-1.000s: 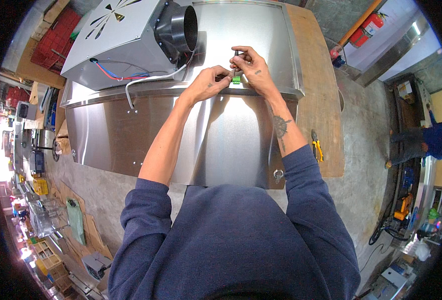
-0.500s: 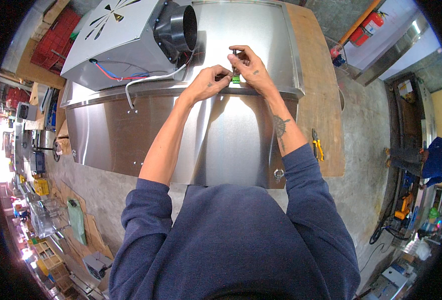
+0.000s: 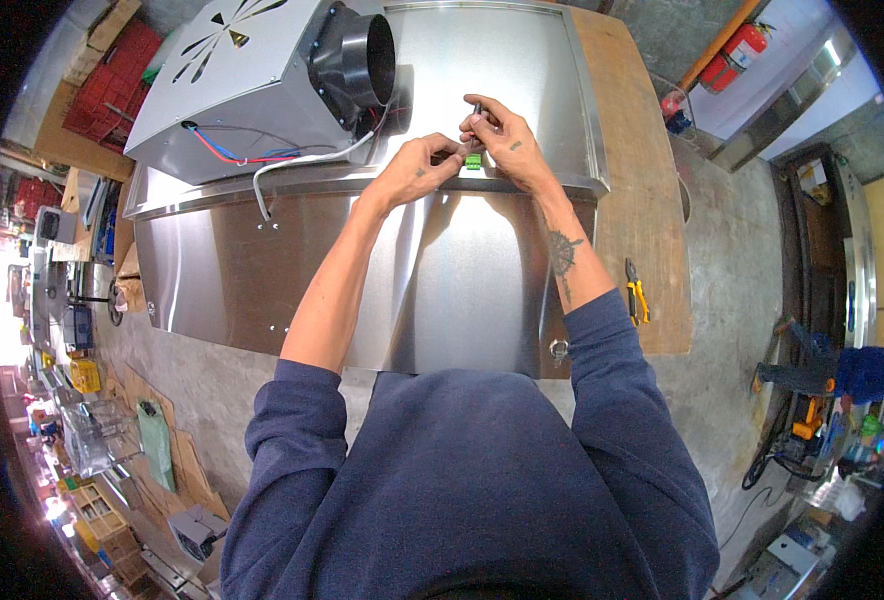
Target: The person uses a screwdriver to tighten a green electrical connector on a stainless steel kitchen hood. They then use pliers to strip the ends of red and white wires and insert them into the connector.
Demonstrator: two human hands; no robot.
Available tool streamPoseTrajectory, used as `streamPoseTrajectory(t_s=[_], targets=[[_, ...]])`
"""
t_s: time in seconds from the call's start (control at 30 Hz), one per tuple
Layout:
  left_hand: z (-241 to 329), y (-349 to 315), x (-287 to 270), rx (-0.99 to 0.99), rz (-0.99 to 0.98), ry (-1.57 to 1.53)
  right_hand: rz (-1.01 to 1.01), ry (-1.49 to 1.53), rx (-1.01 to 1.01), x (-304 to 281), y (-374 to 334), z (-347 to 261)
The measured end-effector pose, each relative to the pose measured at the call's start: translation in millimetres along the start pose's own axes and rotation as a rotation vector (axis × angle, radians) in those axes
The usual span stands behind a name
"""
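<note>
My right hand is closed around a small black screwdriver, its top end poking out above the fingers. Just below those fingers a small green terminal block sits by the near rim of the stainless steel panel. Beside it my left hand pinches at the block's left side; whatever lies between the fingertips is too small to make out. Both hands nearly touch. To their left, a grey metal fan box with a round black duct outlet rests on the steel, a white cable running from it.
Yellow-handled pliers lie on the wooden board at the right. A red fire extinguisher hangs at the upper right. Another person in blue stands at the far right. Crates and shelves line the left.
The screwdriver in my right hand has tilted and lifted off the terminal block. My left hand stays almost in place. At the far right, the other person has moved nearer and lower in view.
</note>
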State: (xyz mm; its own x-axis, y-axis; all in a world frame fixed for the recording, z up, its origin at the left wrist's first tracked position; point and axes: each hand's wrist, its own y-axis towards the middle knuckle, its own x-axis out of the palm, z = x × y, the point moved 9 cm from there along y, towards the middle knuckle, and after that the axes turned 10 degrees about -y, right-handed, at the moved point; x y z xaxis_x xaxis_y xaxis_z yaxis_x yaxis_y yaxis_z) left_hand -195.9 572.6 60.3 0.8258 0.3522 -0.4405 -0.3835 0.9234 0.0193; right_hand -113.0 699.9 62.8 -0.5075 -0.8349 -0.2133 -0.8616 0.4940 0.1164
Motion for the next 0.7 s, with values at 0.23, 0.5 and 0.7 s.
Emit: streamPoseTrajectory(t_s=[0.23, 0.5, 0.7], targets=[[0, 0, 0, -0.002, -0.012, 0.039, -0.009, -0.144, -0.008, 1, 1, -4], [12, -5, 5, -0.027, 0.017, 0.003, 0.177, 0.093, -0.027, -16, -3, -6], [13, -8, 7, 0.019, 0.203, 0.167, 0.324, 0.077, -0.001, -24, -8, -6]])
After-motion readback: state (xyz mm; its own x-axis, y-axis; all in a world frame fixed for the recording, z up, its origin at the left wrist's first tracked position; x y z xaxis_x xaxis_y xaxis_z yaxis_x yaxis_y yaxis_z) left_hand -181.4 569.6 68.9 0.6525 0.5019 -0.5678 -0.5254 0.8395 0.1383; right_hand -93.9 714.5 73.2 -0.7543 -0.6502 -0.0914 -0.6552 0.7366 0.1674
